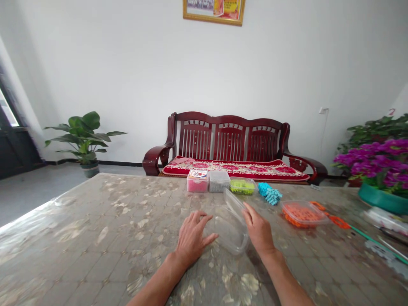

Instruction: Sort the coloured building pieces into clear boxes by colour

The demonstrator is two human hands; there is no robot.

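Home sitting room with wooden settee (229,137)

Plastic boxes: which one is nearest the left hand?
The clear box between left hand and right hand; the pink box, grey box, green box and orange box are farther.

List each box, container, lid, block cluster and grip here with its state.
Clear container, open, seemingly empty
Lid, tilted up
Left grip, open
Right grip, closed on that lid
Pink box, closed
Grey box, closed
Container of yellow-green pieces, apparently lidded
Turquoise blocks, clustered, outside any container
Container of orange pieces, lidded
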